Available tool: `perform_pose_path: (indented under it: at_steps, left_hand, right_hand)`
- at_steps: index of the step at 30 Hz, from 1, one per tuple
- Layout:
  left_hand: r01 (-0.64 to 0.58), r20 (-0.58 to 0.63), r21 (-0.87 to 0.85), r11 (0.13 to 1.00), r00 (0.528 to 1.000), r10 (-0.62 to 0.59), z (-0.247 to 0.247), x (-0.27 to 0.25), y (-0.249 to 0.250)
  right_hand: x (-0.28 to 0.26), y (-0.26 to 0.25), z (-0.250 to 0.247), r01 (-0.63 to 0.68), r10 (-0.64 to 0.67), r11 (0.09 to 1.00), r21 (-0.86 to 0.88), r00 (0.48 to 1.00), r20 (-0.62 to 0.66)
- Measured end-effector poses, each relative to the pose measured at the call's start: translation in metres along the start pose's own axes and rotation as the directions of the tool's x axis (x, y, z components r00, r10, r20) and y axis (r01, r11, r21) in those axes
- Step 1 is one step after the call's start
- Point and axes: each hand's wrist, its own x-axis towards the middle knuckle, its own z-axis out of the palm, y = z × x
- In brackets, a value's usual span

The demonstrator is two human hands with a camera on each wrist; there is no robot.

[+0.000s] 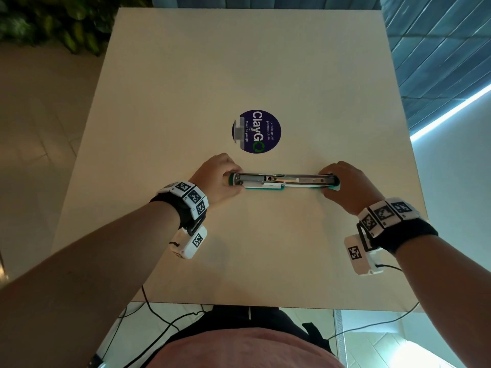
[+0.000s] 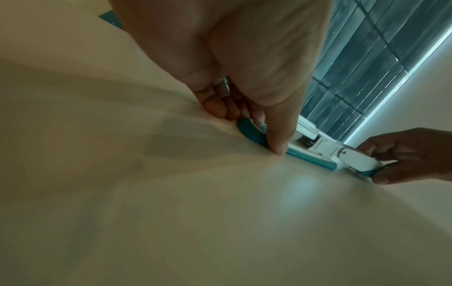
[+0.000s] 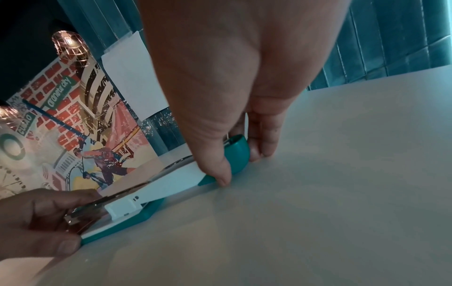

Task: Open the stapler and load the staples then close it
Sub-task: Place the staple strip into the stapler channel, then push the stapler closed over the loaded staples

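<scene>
A teal and white stapler [image 1: 281,181] lies swung fully open and flat on the cream table [image 1: 239,248], its metal staple channel facing up. My left hand [image 1: 225,179] pinches the stapler's left end [image 2: 252,133] between thumb and fingers. My right hand [image 1: 333,181] pinches the rounded teal right end [image 3: 236,154] the same way. A small strip of staples [image 1: 239,132] rests on the edge of a round sticker behind the stapler, apart from both hands.
A round dark-blue sticker [image 1: 259,132] marks the table's middle, just behind the stapler. The table's near edge [image 1: 239,305] runs close to my body, with black cables hanging below. Teal tiled wall stands at the right; plants at far left.
</scene>
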Motion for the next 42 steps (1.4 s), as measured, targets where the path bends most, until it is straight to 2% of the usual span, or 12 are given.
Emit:
perform_pose_path:
  at_steps: [5,9,14,16,18,22,31,38,42]
  left_hand:
    - [-0.023,0.023,-0.014,1.0,0.999,0.024,-0.001,0.001,-0.003]
    - [-0.029,0.009,-0.003,1.0,1.0,0.029,0.002,0.0,-0.006]
    - [-0.038,-0.002,-0.01,0.999,0.999,0.038,0.004,0.0,-0.009]
    - [-0.036,-0.005,-0.029,0.999,0.999,0.036,0.003,0.001,-0.01]
    - [-0.033,-0.011,-0.044,0.999,0.999,0.032,0.003,0.001,-0.011]
    - [-0.01,-0.041,-0.062,0.998,0.999,0.007,0.004,0.0,-0.012]
    - [-0.013,-0.029,-0.068,0.998,1.0,0.011,0.002,0.002,-0.015]
    - [0.001,0.035,-0.082,0.997,0.999,0.002,-0.005,-0.003,-0.016]
    - [0.003,0.066,0.107,0.994,0.998,-0.01,-0.019,-0.014,-0.019]
  right_hand:
    - [-0.007,-0.015,-0.025,0.036,-0.032,0.994,0.104,0.999,-0.038]
    - [-0.008,-0.043,-0.044,0.119,-0.115,0.965,0.235,0.993,-0.03]
    - [0.004,-0.083,-0.026,0.198,-0.211,0.935,0.294,0.977,0.011]
    - [0.009,-0.098,-0.011,0.234,-0.25,0.941,0.242,0.967,0.037]
    - [0.016,-0.111,0.004,0.286,-0.294,0.952,0.108,0.953,0.069]
    - [0.03,-0.128,0.029,0.326,-0.31,0.942,-0.083,0.937,0.161]
    - [0.039,-0.126,0.04,0.317,-0.288,0.938,-0.143,0.938,0.192]
    - [0.04,-0.121,0.038,0.296,-0.245,0.923,-0.244,0.944,0.222]
    - [0.041,-0.125,0.037,0.304,-0.245,0.917,-0.257,0.94,0.239]
